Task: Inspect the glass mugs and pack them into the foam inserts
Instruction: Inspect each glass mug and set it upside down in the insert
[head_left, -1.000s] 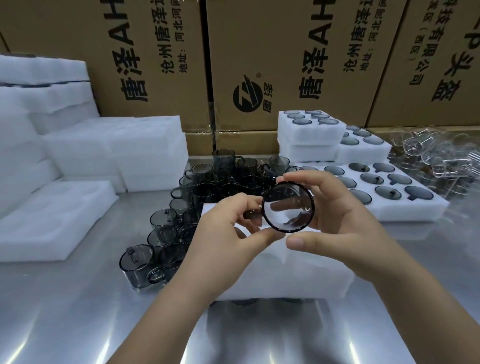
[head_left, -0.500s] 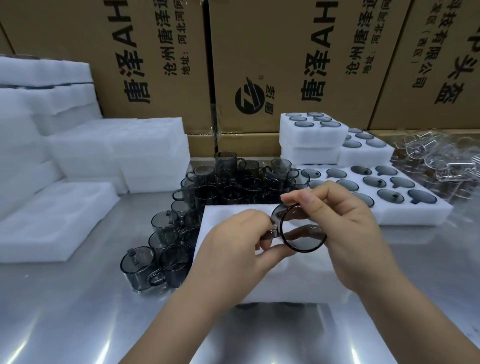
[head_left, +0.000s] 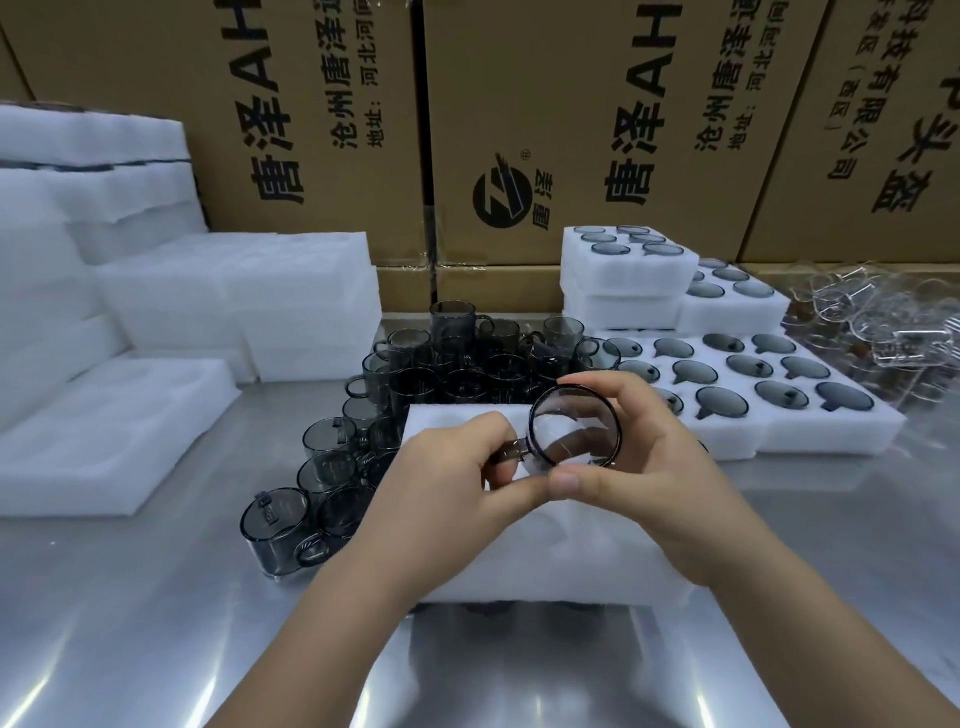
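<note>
Rotated, the mug (head_left: 574, 426) now faces end-on for inspection. Left hand (head_left: 452, 467) pinches its handle (head_left: 506, 451) at 9 o'clock; right hand (head_left: 660, 467) grips the rim (head_left: 571, 387).

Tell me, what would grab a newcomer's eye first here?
At the centre, the left hand pinches the handle of a smoky glass mug while the right hand curls round its rim. Behind it dark mugs crowd the steel table, and a white foam insert on the right already holds rows of them.
</note>
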